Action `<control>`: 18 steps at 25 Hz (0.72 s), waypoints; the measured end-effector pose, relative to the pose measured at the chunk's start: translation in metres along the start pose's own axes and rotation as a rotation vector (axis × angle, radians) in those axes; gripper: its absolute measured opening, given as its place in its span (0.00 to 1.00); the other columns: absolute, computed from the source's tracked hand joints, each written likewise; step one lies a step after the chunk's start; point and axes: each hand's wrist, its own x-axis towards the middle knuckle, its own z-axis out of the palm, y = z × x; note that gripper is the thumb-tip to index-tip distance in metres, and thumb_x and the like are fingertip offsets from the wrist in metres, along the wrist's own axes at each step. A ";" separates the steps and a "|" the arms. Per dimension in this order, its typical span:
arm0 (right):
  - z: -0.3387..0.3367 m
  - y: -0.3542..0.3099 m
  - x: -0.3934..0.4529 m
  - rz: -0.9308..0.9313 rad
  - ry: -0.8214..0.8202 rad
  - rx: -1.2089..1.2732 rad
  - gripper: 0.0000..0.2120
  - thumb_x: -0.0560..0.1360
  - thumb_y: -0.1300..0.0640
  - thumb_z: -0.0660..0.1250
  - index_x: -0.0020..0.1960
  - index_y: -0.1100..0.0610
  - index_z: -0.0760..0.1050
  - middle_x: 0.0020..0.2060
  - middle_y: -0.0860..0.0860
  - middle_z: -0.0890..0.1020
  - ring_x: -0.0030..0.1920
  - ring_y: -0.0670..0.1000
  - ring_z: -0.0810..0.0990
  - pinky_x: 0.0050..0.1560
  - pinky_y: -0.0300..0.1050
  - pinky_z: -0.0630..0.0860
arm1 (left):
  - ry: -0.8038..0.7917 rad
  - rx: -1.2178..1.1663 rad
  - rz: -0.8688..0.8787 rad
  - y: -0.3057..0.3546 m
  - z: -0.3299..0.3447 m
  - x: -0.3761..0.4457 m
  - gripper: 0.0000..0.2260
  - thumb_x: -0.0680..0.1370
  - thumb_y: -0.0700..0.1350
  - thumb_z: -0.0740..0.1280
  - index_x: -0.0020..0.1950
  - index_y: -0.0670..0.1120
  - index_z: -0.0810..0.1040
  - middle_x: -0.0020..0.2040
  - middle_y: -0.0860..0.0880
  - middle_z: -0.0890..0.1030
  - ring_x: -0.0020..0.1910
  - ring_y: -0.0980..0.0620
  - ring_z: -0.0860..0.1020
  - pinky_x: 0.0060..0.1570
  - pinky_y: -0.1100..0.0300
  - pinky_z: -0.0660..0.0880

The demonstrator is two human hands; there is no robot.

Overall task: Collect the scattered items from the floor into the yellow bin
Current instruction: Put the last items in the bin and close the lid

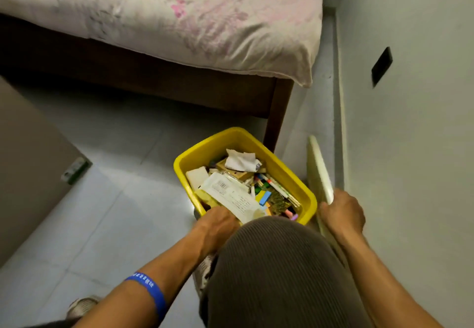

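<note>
Head view: the yellow bin (284,173) is standing on the tiled floor (110,199) just beside the bed (159,32) leg, directly ahead of the person's knee (277,263). It is holding a crumpled tissue (241,161), a white packet (230,195), markers (278,189) and coloured blocks (264,196). The left hand (218,222) is reaching to the bin's near left corner, fingers curling down over the rim; how firmly it is gripping cannot be told. The right hand (342,214) is closing around the lower edge of a pale flat board (319,171), which is standing tilted just right of the bin, near the wall (410,148).
</note>
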 end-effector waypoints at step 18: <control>-0.133 -0.337 -0.072 -1.413 0.064 -0.417 0.13 0.75 0.55 0.72 0.58 0.50 0.77 0.46 0.52 0.83 0.41 0.52 0.80 0.41 0.49 0.78 | -0.006 -0.734 -0.535 -0.074 -0.009 -0.126 0.24 0.77 0.48 0.68 0.72 0.47 0.69 0.73 0.42 0.68 0.70 0.40 0.68 0.67 0.49 0.67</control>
